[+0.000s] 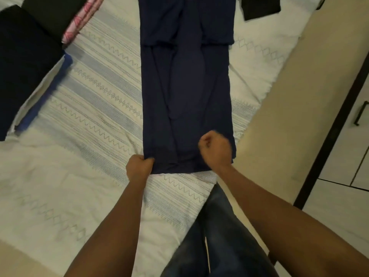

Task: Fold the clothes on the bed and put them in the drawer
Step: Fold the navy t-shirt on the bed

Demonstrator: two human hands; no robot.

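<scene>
The dark blue top [185,86] lies flat on the bed [89,116], left hand [139,166] and right hand [215,150] each gripping a near corner — if one pulls harder, the tucked sides may slip open.

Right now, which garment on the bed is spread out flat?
The navy garment mid-bed, left hand gripping its near hem; black clothes and a pink cloth sit aside.

Setting was a home bedroom. Evidence: a bed [95,100] under a white bedspread with blue-grey zigzag bands; a long navy garment [185,86] spread flat on it; folded dark clothes [24,56] stacked at its left; a cream cupboard front [339,156] with a black bar handle [360,113] beyond a strip of beige floor [289,100].
</scene>
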